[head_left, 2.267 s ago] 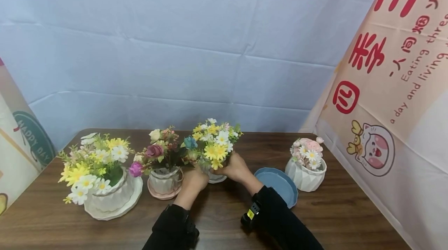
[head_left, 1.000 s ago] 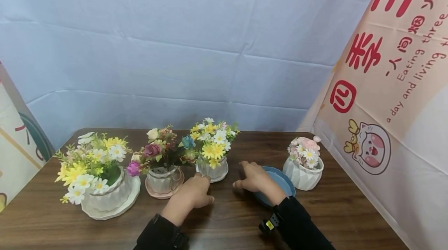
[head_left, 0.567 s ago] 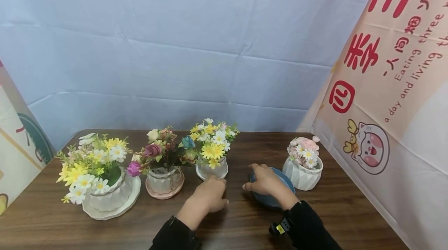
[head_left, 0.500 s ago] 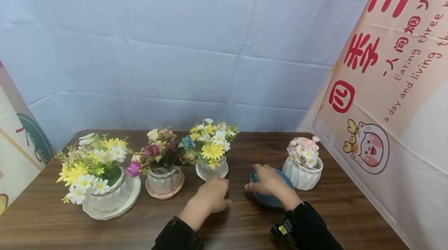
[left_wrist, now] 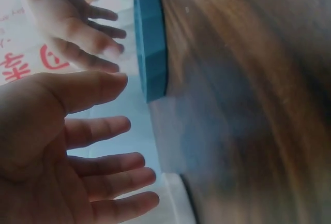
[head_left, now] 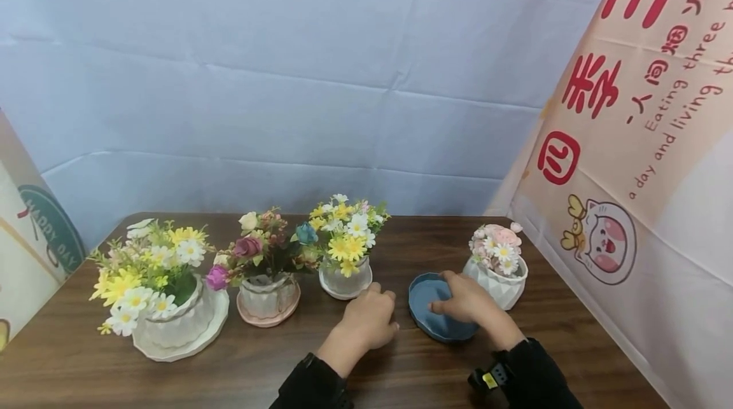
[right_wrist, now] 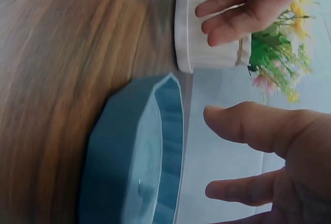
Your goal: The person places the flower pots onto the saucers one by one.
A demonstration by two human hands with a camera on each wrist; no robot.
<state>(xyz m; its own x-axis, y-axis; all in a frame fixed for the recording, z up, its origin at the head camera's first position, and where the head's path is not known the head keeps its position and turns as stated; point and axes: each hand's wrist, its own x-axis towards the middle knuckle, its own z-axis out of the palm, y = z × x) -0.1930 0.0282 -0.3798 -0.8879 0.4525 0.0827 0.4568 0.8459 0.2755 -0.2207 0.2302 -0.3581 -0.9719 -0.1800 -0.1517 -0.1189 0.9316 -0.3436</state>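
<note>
A blue saucer (head_left: 425, 299) lies on the dark wooden table (head_left: 372, 371), right of centre. My right hand (head_left: 458, 304) hovers over its right half with fingers spread and relaxed; the right wrist view shows the right hand (right_wrist: 258, 151) just above the blue saucer (right_wrist: 139, 172), gripping nothing. My left hand (head_left: 378, 317) sits open just left of the saucer, in front of a white pot of yellow and white daisies (head_left: 345, 278). In the left wrist view the left hand (left_wrist: 103, 151) has straight fingers beside the blue saucer (left_wrist: 151, 38).
A small white pot of pink flowers (head_left: 498, 269) stands right behind the saucer. To the left are a pot of mixed roses on a pink saucer (head_left: 269, 298) and a large white pot of daisies (head_left: 172, 323). Printed banners (head_left: 641, 173) wall in the right side.
Both hands let go of the yellow daisy pot, which now stands on the table, and slid right. The right hand moved across the blue saucer; the left hand followed to its left edge.
</note>
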